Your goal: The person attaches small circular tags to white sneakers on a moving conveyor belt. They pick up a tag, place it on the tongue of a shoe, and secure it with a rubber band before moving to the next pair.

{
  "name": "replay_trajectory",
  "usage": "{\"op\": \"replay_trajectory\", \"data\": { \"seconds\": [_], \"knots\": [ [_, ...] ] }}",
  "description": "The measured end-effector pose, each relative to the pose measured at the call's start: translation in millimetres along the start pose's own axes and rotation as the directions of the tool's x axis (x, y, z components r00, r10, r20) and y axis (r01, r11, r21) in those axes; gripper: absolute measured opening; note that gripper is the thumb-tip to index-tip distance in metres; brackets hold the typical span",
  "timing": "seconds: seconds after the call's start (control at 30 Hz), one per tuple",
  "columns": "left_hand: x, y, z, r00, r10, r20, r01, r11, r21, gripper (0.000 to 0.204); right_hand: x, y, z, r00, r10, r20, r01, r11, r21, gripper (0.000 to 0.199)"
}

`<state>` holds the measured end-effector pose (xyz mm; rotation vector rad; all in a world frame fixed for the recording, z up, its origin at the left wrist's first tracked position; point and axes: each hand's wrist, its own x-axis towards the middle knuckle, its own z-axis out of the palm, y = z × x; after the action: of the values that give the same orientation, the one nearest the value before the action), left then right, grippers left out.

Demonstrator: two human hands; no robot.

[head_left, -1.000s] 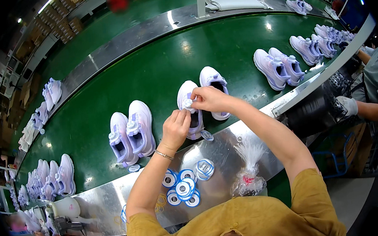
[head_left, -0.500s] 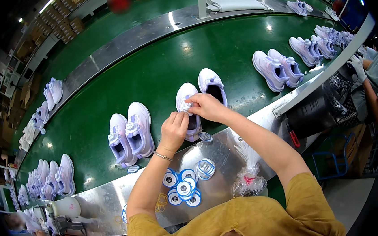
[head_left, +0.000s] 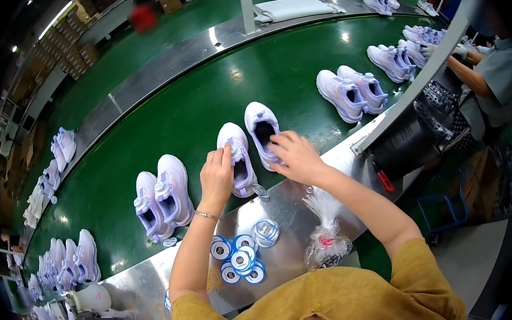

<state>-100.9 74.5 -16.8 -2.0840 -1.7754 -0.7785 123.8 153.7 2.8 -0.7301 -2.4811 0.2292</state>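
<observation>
Side by side on the green belt stand two pale lilac-white sneakers, toes pointing away from me. My left hand (head_left: 217,177) grips the left side of the left sneaker (head_left: 233,139) near its tongue, thumb hidden. My right hand (head_left: 297,158) holds the right sneaker (head_left: 259,116) by its collar and heel, with fingertips at the dark opening. Beside the left sneaker's heel lies a round tag (head_left: 261,191). Close to my left forearm, several round blue-and-white tags (head_left: 240,260) are spread on the metal ledge (head_left: 180,264), next to a small tag stack (head_left: 266,233).
Another sneaker pair (head_left: 173,188) stands left on the belt, and one more pair (head_left: 347,94) to the right. A bundle of clear plastic fasteners (head_left: 326,233) and yellow rubber bands (head_left: 213,279) lie on the ledge. A white post (head_left: 410,82) slants across at right, near a co-worker's arm (head_left: 468,77).
My hands have parted from the left sneaker's tongue. The right hand has moved to the right sneaker, which has turned slightly; the left stays at the left sneaker. The whole view has shifted.
</observation>
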Motion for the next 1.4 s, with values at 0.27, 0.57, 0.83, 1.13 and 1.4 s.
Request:
{"op": "replay_trajectory", "data": {
  "seconds": [0.27,0.57,0.83,1.13,1.4],
  "knots": [
    [24,9,2,0.990,-0.137,0.042,0.133,0.988,0.074,0.052,-39,22,-33,0.997,0.069,0.031,-0.072,0.993,0.095,0.036],
    [64,76,69,0.880,-0.394,0.264,0.474,0.710,-0.521,0.055,-14,74,21,0.899,0.436,-0.043,-0.383,0.829,0.407,0.037],
    [61,60,81,0.887,-0.413,0.206,0.450,0.679,-0.579,0.020,-3,77,18,0.899,0.425,-0.106,-0.343,0.835,0.431,0.023],
    [61,72,57,0.953,-0.268,0.142,0.303,0.829,-0.470,0.010,-10,58,27,0.932,0.189,-0.308,-0.167,0.981,0.097,0.025],
    [43,71,57,0.961,-0.267,0.069,0.274,0.899,-0.342,0.010,4,-2,13,0.892,0.388,-0.231,-0.358,0.920,0.162,0.021]
  ]
}}
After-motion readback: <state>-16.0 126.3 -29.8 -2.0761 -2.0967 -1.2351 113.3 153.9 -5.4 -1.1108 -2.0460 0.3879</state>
